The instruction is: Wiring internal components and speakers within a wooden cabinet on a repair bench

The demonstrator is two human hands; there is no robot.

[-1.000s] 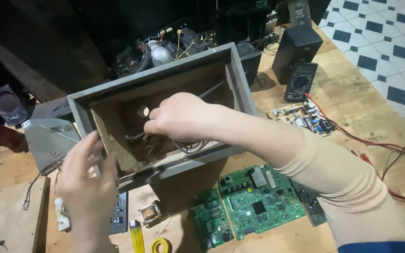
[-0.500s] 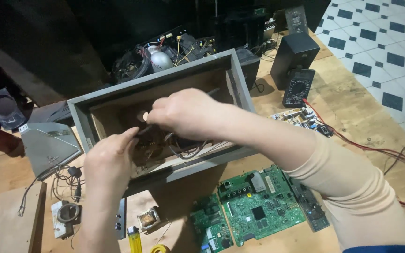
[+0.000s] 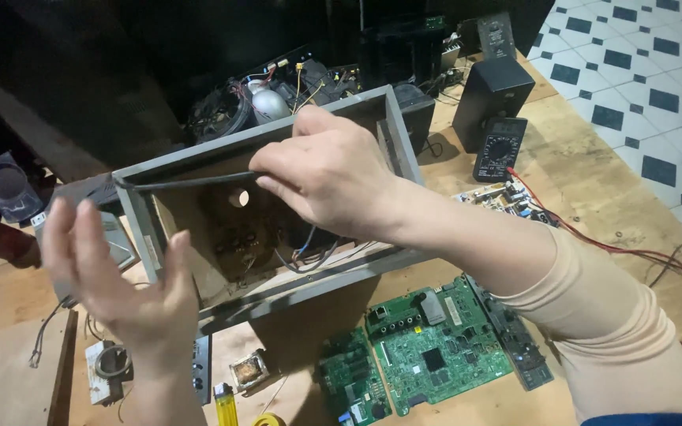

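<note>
1. Fingers of my right hand (image 3: 333, 177) are pinched on a thin dark strip (image 3: 191, 181) that runs along the top front edge of the grey wooden box (image 3: 400, 134); my left hand (image 3: 120, 280) hangs spread wide at the box's near left corner, holding nothing.
2. That box stands on its side on the wooden bench (image 3: 586, 173), open face towards me, with loose wires (image 3: 305, 252) and a brown board inside. I judge the strip could snag those wires if I drag it inward.
3. With only one hand near the box and none bracing it, a hard pull could tip or slide it forward onto the green circuit boards (image 3: 428, 355) lying just in front of it.
4. Behind the box, to its right, a black multimeter (image 3: 500, 150) trails red leads (image 3: 633, 252); my right sleeve could catch them.
</note>
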